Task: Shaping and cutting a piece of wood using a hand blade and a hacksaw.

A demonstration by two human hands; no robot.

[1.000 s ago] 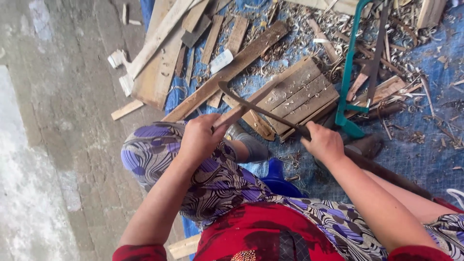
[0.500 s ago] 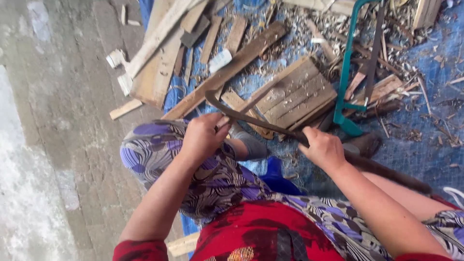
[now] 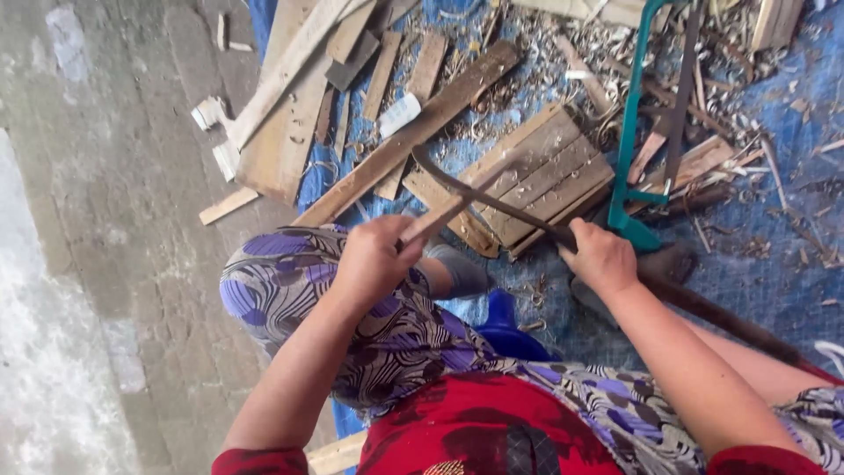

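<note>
Seated over a blue woven tarpaulin (image 3: 791,97) strewn with shavings, you work a thin pale wooden strip (image 3: 448,211) against a long dark curved blade (image 3: 492,198). Your left hand (image 3: 374,259) is closed tight round the strip's near end, angling it up and away so its far part meets the blade's edge. Your right hand (image 3: 602,259) is wrapped firmly round the blade's dark handle, which runs back past your right forearm, seemingly braced low so the edge stays steady. The strip lies above a slatted weathered wooden board (image 3: 549,171) that sits flat on the tarpaulin just beyond your patterned purple knee. A teal metal bow-saw frame (image 3: 629,149) lies just beside the board on its right. Loose planks and offcuts (image 3: 290,132) are heaped to the left, near the bare concrete floor (image 3: 97,220)
</note>
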